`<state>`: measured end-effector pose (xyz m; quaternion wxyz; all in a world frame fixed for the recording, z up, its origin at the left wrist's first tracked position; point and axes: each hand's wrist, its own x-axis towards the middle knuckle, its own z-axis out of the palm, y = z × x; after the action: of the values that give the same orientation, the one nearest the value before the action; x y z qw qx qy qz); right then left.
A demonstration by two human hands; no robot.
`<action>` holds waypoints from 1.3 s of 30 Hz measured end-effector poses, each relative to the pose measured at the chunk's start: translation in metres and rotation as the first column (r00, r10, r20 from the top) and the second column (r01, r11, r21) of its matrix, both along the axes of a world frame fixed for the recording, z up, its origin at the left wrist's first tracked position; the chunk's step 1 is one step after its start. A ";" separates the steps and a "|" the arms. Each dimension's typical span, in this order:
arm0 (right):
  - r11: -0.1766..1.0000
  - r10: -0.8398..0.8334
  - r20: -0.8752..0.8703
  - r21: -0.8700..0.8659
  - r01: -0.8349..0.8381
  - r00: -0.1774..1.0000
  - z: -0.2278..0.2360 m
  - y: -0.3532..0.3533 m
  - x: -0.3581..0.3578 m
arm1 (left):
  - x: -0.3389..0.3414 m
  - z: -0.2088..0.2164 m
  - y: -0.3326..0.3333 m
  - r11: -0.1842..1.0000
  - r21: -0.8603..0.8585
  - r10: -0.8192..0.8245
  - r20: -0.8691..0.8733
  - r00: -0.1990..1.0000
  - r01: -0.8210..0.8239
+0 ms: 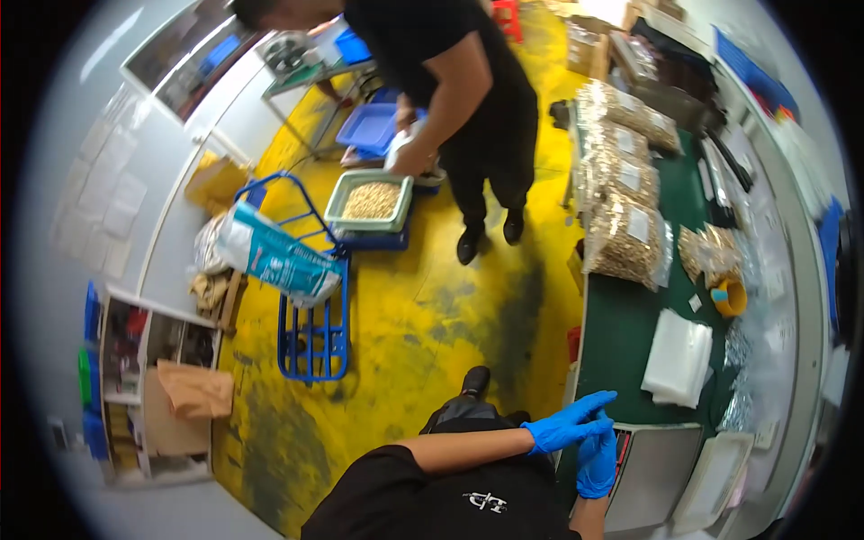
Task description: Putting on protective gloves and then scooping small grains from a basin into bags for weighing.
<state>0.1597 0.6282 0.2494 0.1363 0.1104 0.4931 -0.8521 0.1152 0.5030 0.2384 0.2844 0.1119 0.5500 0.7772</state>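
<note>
Blue-gloved and touching, the left hand [567,426] stretches its fingers out against the right hand [595,466], whose grip I cannot tell. Scuffed yellow floor [423,310] lies left of a dark-green tabletop [616,337]; a boxy, flat-faced grey case [655,472] sits at its near end, beside the right hand.

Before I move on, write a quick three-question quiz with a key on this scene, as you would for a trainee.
1. True or false: both of the wearer's hands are bare.
2. Which lies on the green table: (a) a potted plant, (b) a stack of flat translucent bags, (c) a kettle?
3. In the picture, on which side of the pale green tub is the teal-and-white sack?

Key: 1. False; the left hand and right hand are gloved in blue. 2. b. 3. Left.
</note>
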 end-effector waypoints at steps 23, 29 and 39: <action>0.965 0.134 -0.317 0.259 -0.051 0.939 0.065 -0.063 -0.035 | 0.005 0.053 0.080 -0.955 0.160 -0.237 0.094 0.967 -0.249; 0.947 0.146 -0.310 0.318 -0.043 0.939 0.051 -0.088 -0.042 | -0.005 0.042 0.039 -0.959 0.141 -0.223 0.156 0.962 -0.245; 0.942 0.271 -0.209 0.257 -0.214 0.940 0.039 -0.169 -0.076 | -0.050 0.031 -0.056 -0.977 0.124 -0.136 0.260 0.956 -0.173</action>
<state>0.0833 0.4589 0.2880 0.1661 -0.0411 0.6112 -0.7727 0.0649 0.4470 0.2699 -0.1444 0.1585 -0.7348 0.6435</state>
